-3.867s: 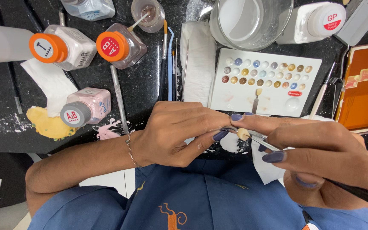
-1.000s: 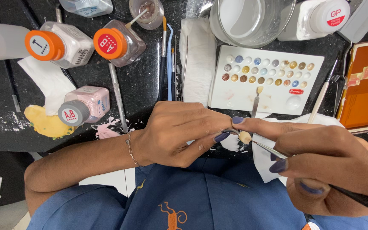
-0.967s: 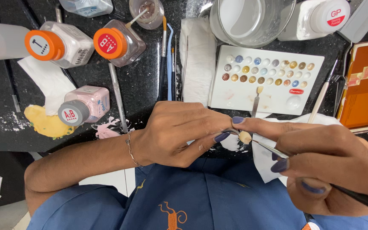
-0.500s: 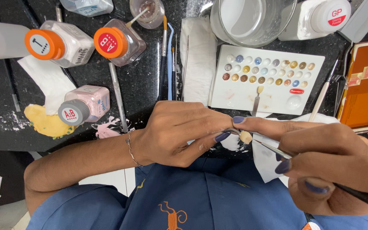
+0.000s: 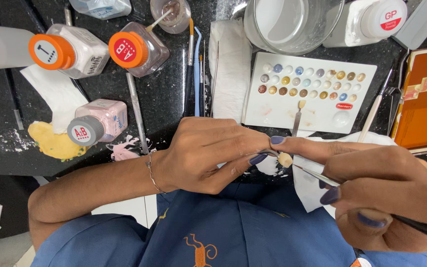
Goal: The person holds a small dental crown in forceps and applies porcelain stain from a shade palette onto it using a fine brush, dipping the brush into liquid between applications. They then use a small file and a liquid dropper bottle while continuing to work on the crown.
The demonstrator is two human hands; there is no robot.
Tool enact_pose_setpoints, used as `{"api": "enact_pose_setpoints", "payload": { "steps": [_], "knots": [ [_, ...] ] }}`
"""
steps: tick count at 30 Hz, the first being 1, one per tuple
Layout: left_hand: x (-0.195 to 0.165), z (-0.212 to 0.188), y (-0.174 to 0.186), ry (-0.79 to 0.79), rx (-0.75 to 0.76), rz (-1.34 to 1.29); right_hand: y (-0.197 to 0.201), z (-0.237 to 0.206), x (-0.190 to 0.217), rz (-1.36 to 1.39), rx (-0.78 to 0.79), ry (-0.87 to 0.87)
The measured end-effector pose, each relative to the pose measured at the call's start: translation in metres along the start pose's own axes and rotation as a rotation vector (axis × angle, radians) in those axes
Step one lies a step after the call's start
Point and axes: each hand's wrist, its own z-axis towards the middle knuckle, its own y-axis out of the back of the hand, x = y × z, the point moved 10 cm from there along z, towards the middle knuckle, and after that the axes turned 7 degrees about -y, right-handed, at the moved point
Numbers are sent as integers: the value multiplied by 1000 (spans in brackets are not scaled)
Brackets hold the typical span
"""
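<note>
- The left hand (image 5: 208, 153) gripped a thin metal holder, fingers curled tight, with a small cream tooth-shaped piece (image 5: 285, 159) at its tip, held just above the near edge of the black counter (image 5: 169, 94), probably to keep it steady and close to the eyes.
- The right hand (image 5: 386, 193) pinched a fine brush (image 5: 322, 175) like a pen, its tip touching or just beside the piece; the forefinger stretched along toward the piece, likely for control.
- A white palette (image 5: 317, 106) with wells of coloured stains lay just beyond the hands, within easy reach of the brush.
- Farther left stood three powder bottles (image 5: 97, 126), two orange-capped and one grey-capped, with spare brushes (image 5: 196, 64) lined up between them and a folded white tissue (image 5: 231, 74).
- A clear water glass (image 5: 292, 22) stood beyond the palette.
</note>
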Motion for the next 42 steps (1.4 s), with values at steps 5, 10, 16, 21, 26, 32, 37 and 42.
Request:
{"api": "enact_pose_setpoints", "payload": {
  "steps": [5,10,16,21,26,32,37,42],
  "knots": [
    [0,0,0,1,4,10,-2,4,4,-10,49,12],
    [0,0,0,3,1,9,-8,22,12,19,159,32],
    [0,-1,0,4,1,6,0,21,14,28,19,1],
    [1,0,0,-1,-2,14,-7,12,6,-12,141,21],
    [1,-1,0,0,-1,17,-3,11,6,24,116,52],
    [1,-1,-1,-4,-3,18,-1,3,6,41,23,46],
    [1,0,0,0,-5,14,-9,-3,-9,-8,44,-80],
    [1,0,-1,-1,0,13,-7,-2,-5,104,33,-8]
  ]
}}
